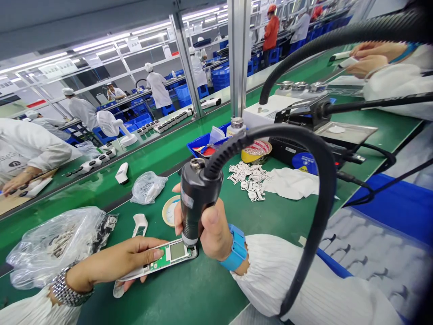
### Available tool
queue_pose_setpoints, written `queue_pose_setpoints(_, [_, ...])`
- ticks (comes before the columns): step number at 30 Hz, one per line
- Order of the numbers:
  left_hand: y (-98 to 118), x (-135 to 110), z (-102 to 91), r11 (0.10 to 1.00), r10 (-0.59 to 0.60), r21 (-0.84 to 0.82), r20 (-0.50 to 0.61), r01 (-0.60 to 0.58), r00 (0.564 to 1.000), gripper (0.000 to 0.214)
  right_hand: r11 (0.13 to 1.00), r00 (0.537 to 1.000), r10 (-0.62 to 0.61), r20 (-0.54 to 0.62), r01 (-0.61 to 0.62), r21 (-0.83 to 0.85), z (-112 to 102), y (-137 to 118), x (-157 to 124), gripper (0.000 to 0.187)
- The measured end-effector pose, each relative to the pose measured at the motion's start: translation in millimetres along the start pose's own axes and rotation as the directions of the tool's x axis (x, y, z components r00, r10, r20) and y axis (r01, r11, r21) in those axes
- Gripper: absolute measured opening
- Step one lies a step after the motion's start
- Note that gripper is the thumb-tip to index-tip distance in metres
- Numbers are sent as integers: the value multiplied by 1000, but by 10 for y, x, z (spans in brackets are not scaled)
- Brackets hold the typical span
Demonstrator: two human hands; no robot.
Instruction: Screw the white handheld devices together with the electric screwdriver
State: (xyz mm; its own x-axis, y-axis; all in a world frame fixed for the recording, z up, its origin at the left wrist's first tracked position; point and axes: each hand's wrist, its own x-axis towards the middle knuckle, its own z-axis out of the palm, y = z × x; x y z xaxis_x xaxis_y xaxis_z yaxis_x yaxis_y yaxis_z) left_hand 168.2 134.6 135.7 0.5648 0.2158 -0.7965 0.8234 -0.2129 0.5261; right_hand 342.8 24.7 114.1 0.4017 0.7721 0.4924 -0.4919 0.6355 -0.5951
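Note:
My left hand [135, 261] is closed around a white handheld-device housing [135, 274] and steadies it on the green bench. A green circuit board [164, 258] with a grey display [177, 251] lies in the housing, my thumb on the board. Wrapped around a black electric screwdriver [199, 194], my right hand [214, 228] holds it nearly upright. Its lower end meets the housing's far end, just past the display; the bit's exact contact point is hidden. Behind the housing lie a white shell part [140, 225] and a round tape roll [171, 211], partly covered by my right hand.
Clear bags of parts [64, 246] and small screws [148, 187] lie at left. White plastic pieces [248, 178] are heaped behind the screwdriver, near a blue tray [206, 144]. The thick black cable [326, 194] arches over my right sleeve. Co-workers' hands [372, 58] work at upper right.

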Motion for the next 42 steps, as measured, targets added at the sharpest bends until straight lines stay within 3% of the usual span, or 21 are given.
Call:
queue_pose_setpoints(6, [24,0,-7,1000,-4,5,23,4,1000,55,1000,1000,-8,8,8,19,-25,3,14,47])
queue_pose_setpoints(24, [-5,-10,8,997,-62,45,-56,64,997,63,998,987,54,149,-50,-34,-56,-3,23,44])
queue_pose_setpoints(33, [36,-20,2,999,5,36,-4,-5,1000,60,999,992,33,123,-28,-38,-12,-57,17,41])
queue_pose_setpoints(42, [57,-14,2,999,26,20,19,-27,999,63,997,996,-75,42,75,18,-19,-215,-55,46])
